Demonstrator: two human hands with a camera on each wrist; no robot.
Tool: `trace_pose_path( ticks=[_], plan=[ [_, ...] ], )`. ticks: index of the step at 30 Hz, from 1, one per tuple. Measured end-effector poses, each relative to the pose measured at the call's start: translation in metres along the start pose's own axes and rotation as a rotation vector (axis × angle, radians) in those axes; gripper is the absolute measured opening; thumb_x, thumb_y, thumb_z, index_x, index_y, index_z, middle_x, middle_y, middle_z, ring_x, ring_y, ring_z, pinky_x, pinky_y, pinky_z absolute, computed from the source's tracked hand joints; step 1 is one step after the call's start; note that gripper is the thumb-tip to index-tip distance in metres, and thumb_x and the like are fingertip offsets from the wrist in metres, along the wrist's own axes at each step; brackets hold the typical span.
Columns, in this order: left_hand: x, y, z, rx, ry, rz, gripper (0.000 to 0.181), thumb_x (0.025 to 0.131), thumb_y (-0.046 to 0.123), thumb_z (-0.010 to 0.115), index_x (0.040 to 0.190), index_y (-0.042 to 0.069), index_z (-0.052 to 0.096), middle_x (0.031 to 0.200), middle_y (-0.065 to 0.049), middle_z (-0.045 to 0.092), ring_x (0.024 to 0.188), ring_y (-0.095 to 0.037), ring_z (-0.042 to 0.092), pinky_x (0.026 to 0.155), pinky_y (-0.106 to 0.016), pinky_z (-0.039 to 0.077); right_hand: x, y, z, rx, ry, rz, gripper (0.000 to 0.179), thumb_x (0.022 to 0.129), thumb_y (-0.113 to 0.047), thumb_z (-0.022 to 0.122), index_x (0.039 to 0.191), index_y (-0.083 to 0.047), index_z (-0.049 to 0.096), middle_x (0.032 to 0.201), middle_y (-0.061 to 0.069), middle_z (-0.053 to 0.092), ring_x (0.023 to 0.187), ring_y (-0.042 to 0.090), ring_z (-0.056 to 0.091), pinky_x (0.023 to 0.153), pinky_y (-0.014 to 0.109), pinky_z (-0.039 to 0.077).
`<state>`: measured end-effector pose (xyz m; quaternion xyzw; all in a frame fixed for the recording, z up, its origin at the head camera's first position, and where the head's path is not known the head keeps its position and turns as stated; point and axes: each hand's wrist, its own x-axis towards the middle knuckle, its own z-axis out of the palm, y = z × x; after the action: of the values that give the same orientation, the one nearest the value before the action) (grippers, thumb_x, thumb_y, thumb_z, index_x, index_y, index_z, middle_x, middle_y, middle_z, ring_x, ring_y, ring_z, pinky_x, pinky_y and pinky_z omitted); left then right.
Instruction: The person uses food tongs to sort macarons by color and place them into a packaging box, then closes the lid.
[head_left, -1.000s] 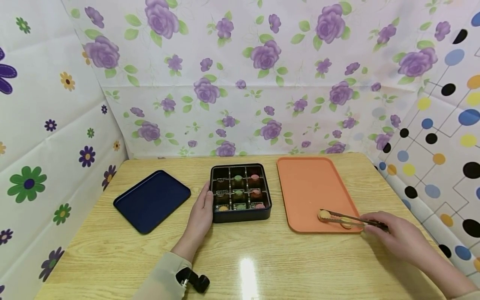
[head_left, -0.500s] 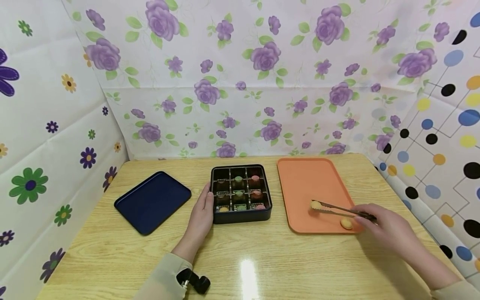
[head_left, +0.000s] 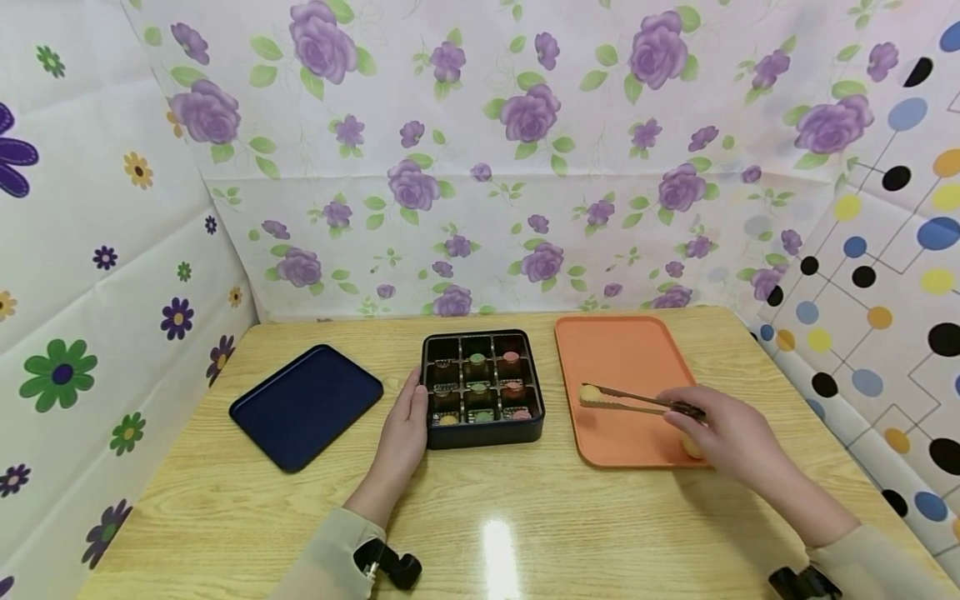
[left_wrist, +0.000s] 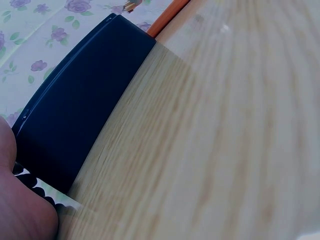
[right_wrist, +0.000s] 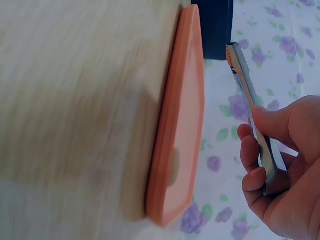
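Leftmost lies a navy tray (head_left: 306, 408), then my left hand (head_left: 403, 429), fingers extended along the divided box's (head_left: 483, 433) left side; over the orange tray (head_left: 622, 350), tongs (right_wrist: 245, 76) clasp a yellow macaron (head_left: 590, 394), pinched in my right hand (head_left: 731, 433).

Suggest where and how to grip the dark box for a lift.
Probably grip the dark box by its left and right outer walls, one hand from each side. Its walls stand upright, while the open top exposes compartments, several holding small coloured pieces, so coming from above risks disturbing them. The left hand lies along the left wall; the right hand grips tongs.
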<state>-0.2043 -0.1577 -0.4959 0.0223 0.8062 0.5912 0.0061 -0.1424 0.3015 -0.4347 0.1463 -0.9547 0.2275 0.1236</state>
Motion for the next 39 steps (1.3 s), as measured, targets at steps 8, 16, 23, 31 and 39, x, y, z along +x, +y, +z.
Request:
trace_pose_path(
  ticks=[8, 16, 23, 31, 39],
  plan=[
    [0.001, -0.001, 0.0, -0.004, -0.002, 0.0, 0.061, 0.123, 0.047, 0.031, 0.18, 0.027, 0.018, 0.183, -0.004, 0.018, 0.168, -0.033, 0.017, 0.133, -0.061, 0.018, 0.02, -0.023, 0.006, 0.015, 0.017, -0.062, 0.022, 0.108, -0.019, 0.076, 0.13, -0.017, 0.08, 0.113, -0.002, 0.079, 0.088, 0.014, 0.07, 0.066, 0.034, 0.052],
    [0.001, -0.001, 0.0, 0.02, 0.007, -0.01, 0.062, 0.123, 0.048, 0.031, 0.18, 0.027, 0.019, 0.183, -0.006, 0.02, 0.168, -0.034, 0.018, 0.133, -0.062, 0.018, 0.04, -0.046, 0.016, 0.045, 0.013, -0.107, 0.022, 0.108, -0.016, 0.077, 0.129, -0.017, 0.081, 0.115, -0.002, 0.078, 0.092, 0.014, 0.072, 0.071, 0.037, 0.057],
    [0.0, 0.001, 0.0, 0.018, 0.005, -0.014, 0.062, 0.123, 0.048, 0.031, 0.18, 0.026, 0.019, 0.183, -0.006, 0.019, 0.168, -0.034, 0.018, 0.133, -0.063, 0.018, 0.057, -0.063, 0.026, 0.036, -0.017, -0.109, 0.023, 0.109, -0.018, 0.075, 0.131, -0.017, 0.081, 0.119, 0.001, 0.079, 0.094, 0.015, 0.072, 0.073, 0.039, 0.056],
    [0.0, 0.001, 0.001, 0.029, 0.012, -0.008, 0.061, 0.123, 0.046, 0.031, 0.179, 0.025, 0.02, 0.182, -0.009, 0.022, 0.167, -0.037, 0.021, 0.132, -0.064, 0.019, 0.078, -0.085, 0.04, 0.036, -0.05, -0.099, 0.024, 0.109, -0.023, 0.076, 0.131, -0.017, 0.081, 0.122, 0.002, 0.078, 0.097, 0.018, 0.073, 0.076, 0.044, 0.059],
    [0.001, 0.0, 0.001, 0.035, 0.017, -0.006, 0.061, 0.123, 0.046, 0.031, 0.179, 0.024, 0.021, 0.182, -0.01, 0.022, 0.167, -0.038, 0.02, 0.132, -0.064, 0.019, 0.099, -0.105, 0.055, 0.037, -0.079, -0.109, 0.027, 0.11, -0.022, 0.074, 0.136, -0.015, 0.08, 0.13, 0.004, 0.077, 0.108, 0.025, 0.075, 0.087, 0.051, 0.061]
  ],
)
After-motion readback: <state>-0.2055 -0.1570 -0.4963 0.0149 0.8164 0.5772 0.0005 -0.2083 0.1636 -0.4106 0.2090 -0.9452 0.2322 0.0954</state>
